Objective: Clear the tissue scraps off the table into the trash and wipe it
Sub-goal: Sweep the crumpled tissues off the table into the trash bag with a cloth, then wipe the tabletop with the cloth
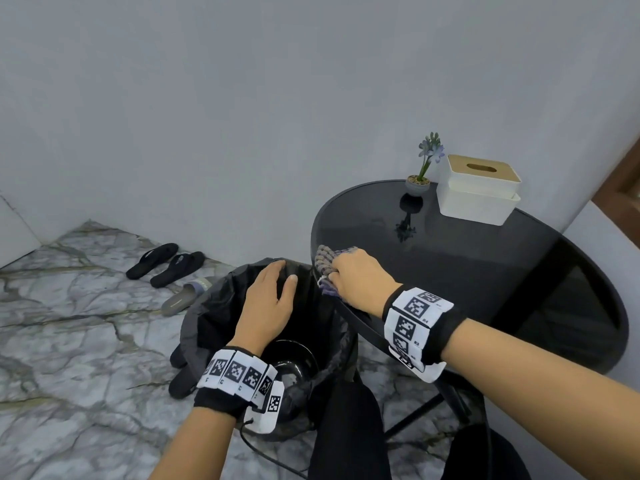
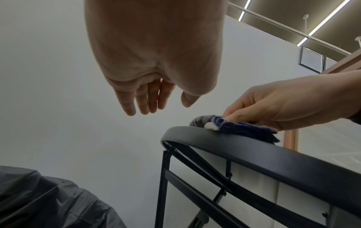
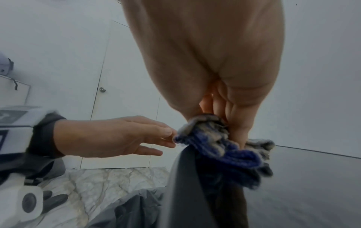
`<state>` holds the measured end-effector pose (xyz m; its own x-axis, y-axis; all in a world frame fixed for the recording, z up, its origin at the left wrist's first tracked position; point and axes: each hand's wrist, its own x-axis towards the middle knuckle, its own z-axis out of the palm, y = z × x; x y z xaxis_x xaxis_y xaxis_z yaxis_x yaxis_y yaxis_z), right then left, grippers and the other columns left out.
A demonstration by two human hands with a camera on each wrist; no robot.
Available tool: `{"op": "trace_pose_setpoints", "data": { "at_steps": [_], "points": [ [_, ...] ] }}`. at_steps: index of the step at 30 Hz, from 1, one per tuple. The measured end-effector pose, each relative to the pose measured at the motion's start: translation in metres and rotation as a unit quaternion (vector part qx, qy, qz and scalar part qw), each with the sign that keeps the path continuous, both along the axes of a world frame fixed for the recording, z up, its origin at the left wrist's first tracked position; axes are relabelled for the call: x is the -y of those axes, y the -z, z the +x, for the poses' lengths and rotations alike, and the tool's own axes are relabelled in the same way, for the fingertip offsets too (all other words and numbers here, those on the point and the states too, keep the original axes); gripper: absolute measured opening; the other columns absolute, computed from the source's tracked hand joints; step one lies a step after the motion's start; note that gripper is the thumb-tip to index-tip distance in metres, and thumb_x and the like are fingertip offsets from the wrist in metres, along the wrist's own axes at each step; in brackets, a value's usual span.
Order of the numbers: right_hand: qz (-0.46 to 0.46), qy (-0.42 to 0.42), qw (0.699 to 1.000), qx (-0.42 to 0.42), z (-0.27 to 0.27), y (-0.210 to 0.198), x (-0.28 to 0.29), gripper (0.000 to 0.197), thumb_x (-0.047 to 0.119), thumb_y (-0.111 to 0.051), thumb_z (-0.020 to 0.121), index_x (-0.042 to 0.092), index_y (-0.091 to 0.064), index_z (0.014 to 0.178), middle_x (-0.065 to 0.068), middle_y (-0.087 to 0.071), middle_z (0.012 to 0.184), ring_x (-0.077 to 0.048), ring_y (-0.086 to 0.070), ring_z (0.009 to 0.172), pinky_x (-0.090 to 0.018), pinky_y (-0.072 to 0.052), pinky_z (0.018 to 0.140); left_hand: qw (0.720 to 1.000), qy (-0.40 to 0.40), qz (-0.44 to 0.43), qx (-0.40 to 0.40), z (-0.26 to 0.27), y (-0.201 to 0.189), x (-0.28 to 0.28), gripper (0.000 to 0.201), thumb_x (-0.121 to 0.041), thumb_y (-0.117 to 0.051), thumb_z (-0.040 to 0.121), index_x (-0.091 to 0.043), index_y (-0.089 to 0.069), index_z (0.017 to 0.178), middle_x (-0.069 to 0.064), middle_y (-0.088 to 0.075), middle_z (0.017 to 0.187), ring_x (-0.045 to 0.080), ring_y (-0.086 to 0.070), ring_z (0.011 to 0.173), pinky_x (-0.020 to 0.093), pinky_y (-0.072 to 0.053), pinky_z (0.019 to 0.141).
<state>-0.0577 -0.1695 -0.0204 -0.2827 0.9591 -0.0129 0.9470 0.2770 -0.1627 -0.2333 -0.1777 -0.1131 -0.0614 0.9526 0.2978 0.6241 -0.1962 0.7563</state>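
Big round table [image 1: 485,271] with a glossy black glass top and a thin dark metal frame. Right below its left edge is the trash bin [image 1: 214,306], lined with a crinkly black plastic bag. Right hand [image 1: 360,280] has its fingers clenched around a bunched knit cloth [image 1: 325,263], blue and grey, long axis running along the table rim. A small white fluffy tissue scrap [image 2: 210,126] is at the rim against the cloth. Left hand [image 1: 268,299] hovers flat over the bin, fingers relaxed, holding nothing.

Black wristbands [image 1: 221,398], checkered marker tags
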Motion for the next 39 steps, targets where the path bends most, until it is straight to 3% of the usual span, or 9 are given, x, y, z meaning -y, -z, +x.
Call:
{"op": "trace_pose_setpoints", "data": {
  "at_steps": [3,6,13,20,24,27,30,36,39],
  "points": [
    [-0.023,0.004,0.997,-0.074,-0.007,-0.004,-0.012,0.034,0.02,-0.047,0.094,0.013,-0.043,0.061,-0.016,-0.052,0.083,-0.033,-0.051,0.075,-0.03,-0.036,0.066,1.0,-0.007,0.006,0.005,-0.001,-0.005,-0.003,0.048,-0.037,-0.046,0.099,-0.012,-0.048,0.14,0.003,-0.054,0.141,0.016,-0.047,0.131,0.029,-0.034,0.11],
    [-0.034,0.005,0.994,-0.105,-0.007,-0.009,-0.022,0.04,0.022,-0.048,0.094,0.022,-0.038,0.056,-0.009,-0.048,0.076,-0.031,-0.05,0.071,-0.031,-0.036,0.066,1.0,-0.008,0.007,0.009,-0.001,-0.011,-0.003,0.047,-0.036,-0.046,0.1,-0.012,-0.048,0.14,0.002,-0.054,0.14,0.015,-0.047,0.129,0.022,-0.031,0.105],
    [0.043,0.013,0.997,-0.067,0.028,-0.023,-0.036,0.025,0.027,-0.045,0.095,0.011,-0.065,0.095,-0.016,-0.062,0.093,-0.033,-0.053,0.09,-0.033,-0.039,0.071,1.0,-0.006,0.008,0.02,0.001,-0.015,-0.001,0.051,-0.038,-0.046,0.1,-0.012,-0.045,0.143,0.003,-0.05,0.145,0.014,-0.043,0.134,0.021,-0.028,0.107],
    [0.007,0.008,1.0,0.005,0.042,-0.007,-0.035,0.024,0.032,-0.049,0.092,0.011,-0.059,0.085,-0.013,-0.058,0.088,-0.037,-0.059,0.085,-0.033,-0.041,0.066,1.0,0.02,0.006,0.024,0.019,-0.019,-0.004,0.05,-0.039,-0.045,0.1,-0.015,-0.044,0.143,0.002,-0.049,0.145,0.015,-0.042,0.135,0.026,-0.03,0.11],
    [-0.012,-0.005,1.0,-0.011,0.039,-0.005,-0.036,0.03,0.035,-0.056,0.089,0.009,-0.062,0.102,-0.012,-0.061,0.1,-0.032,-0.06,0.092,-0.04,-0.051,0.079,0.999,0.039,0.01,0.014,0.031,-0.022,-0.006,0.049,-0.039,-0.045,0.1,-0.015,-0.044,0.142,0.001,-0.049,0.145,0.014,-0.042,0.134,0.024,-0.03,0.108],
    [-0.044,-0.031,0.998,-0.02,0.038,-0.003,-0.04,0.037,0.033,-0.057,0.088,0.007,-0.057,0.115,-0.013,-0.057,0.117,-0.031,-0.055,0.107,-0.039,-0.046,0.089,0.999,0.049,0.01,0.008,0.038,-0.022,-0.008,0.048,-0.038,-0.045,0.1,-0.015,-0.045,0.141,-0.001,-0.051,0.142,0.014,-0.044,0.131,0.019,-0.029,0.102],
    [-0.071,-0.033,0.997,-0.003,0.042,0.003,-0.05,0.049,0.041,-0.053,0.089,0.007,-0.053,0.124,-0.012,-0.053,0.126,-0.032,-0.051,0.117,-0.04,-0.043,0.097,0.998,0.064,0.008,0.007,0.042,-0.018,-0.012,0.047,-0.043,-0.043,0.099,-0.018,-0.047,0.139,-0.003,-0.055,0.136,0.014,-0.049,0.125,0.028,-0.039,0.104],
    [-0.146,0.004,0.989,0.028,0.057,0.014,-0.058,0.089,0.06,-0.038,0.092,0.003,-0.006,0.152,-0.014,0.001,0.161,-0.029,0.001,0.149,-0.044,-0.01,0.12,0.998,0.066,0.015,-0.003,0.047,-0.017,-0.012,0.046,-0.04,-0.044,0.1,-0.017,-0.047,0.139,-0.004,-0.053,0.138,0.011,-0.047,0.127,0.026,-0.036,0.106],
    [-0.139,0.021,0.987,0.075,0.059,0.016,-0.057,0.09,0.064,-0.032,0.09,0.004,-0.006,0.152,-0.016,0.0,0.161,-0.029,0.0,0.149,-0.047,-0.009,0.119,0.997,0.071,0.019,-0.005,0.045,-0.016,-0.012,0.044,-0.039,-0.044,0.1,-0.018,-0.048,0.137,-0.005,-0.055,0.136,0.01,-0.047,0.125,0.026,-0.037,0.105]
  ]
}}
